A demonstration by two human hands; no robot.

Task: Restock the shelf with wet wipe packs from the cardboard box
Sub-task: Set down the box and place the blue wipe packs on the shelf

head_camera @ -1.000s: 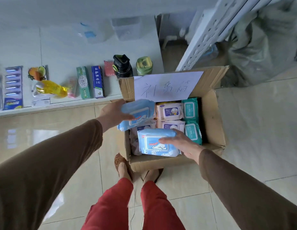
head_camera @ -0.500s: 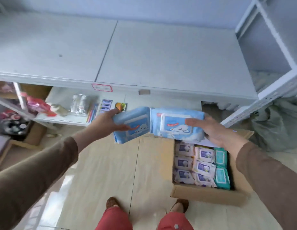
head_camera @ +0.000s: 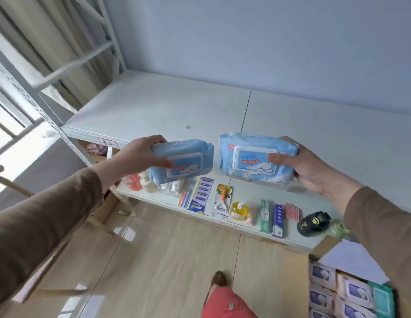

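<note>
Above the white shelf [head_camera: 167, 111], each hand grips one pale blue wet wipe pack with a polar bear on its flip lid: left hand [head_camera: 140, 157] grasping the tilted left pack [head_camera: 186, 161], right hand [head_camera: 308, 168] the right pack [head_camera: 252, 154]. Bottom right, the cardboard box [head_camera: 314, 255] holds more packs.

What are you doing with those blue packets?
A person is restocking a shelf. The left hand grips one blue wet wipe pack and the right hand grips another blue pack, both held up in front of the wide white shelf, not yet set down. The cardboard box with more packs sits on the floor at the lower right. A lower shelf holds small toiletries.
</note>
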